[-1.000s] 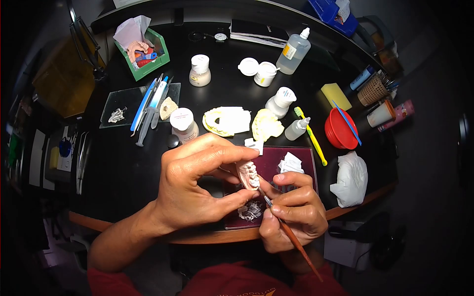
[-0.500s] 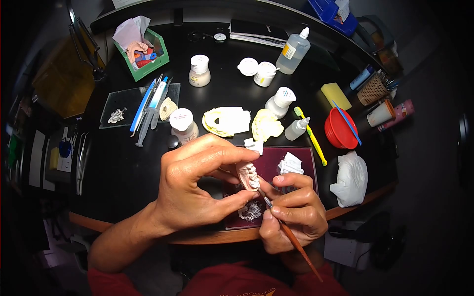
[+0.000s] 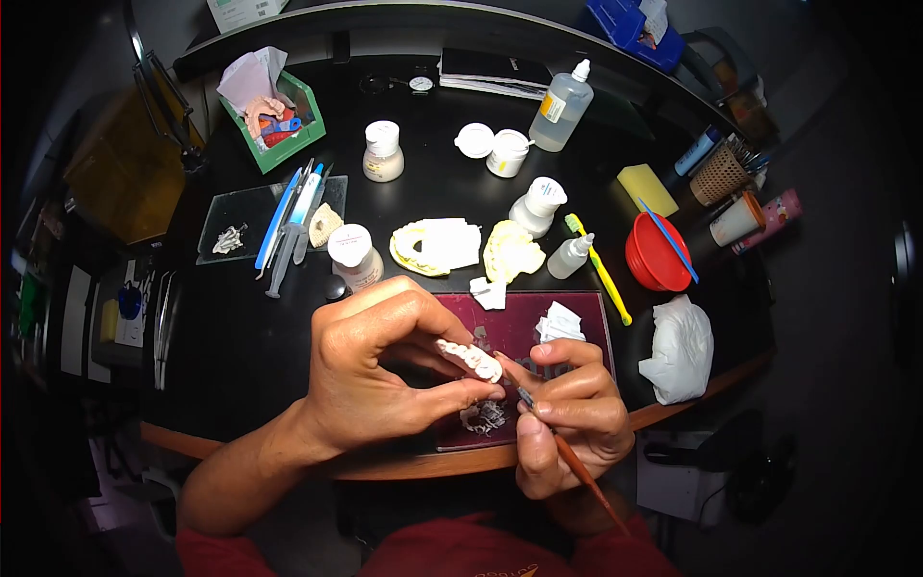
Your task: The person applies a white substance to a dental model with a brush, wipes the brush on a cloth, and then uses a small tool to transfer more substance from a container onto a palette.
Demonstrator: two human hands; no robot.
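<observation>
My left hand (image 3: 380, 361) pinches a small plaster dental model (image 3: 473, 360) between thumb and fingers, its row of teeth turned upward. In my right hand (image 3: 582, 409) is a slim brush (image 3: 583, 473) with a reddish-brown tapering handle and a metal neck. Its tip points up and left, right by the near end of the model. Both hands are over a dark red mat (image 3: 586, 306). On the mat, below the model, lies a heap of white scraps (image 3: 484, 417), and a folded white tissue (image 3: 560, 322) is behind my right fingers.
Beyond my hands stand a powder bottle (image 3: 354, 255), yellowish plaster casts (image 3: 452, 245) and a dropper bottle (image 3: 571, 257). To the right are a yellow toothbrush (image 3: 601, 274), a red bowl (image 3: 654, 258) and crumpled white tissue (image 3: 679, 351). Tools (image 3: 288, 221) lie on a glass slab at left.
My left hand has tipped the model, so its tooth row now faces up and lies flatter. The brush stays close to its end. The whole view has shifted slightly.
</observation>
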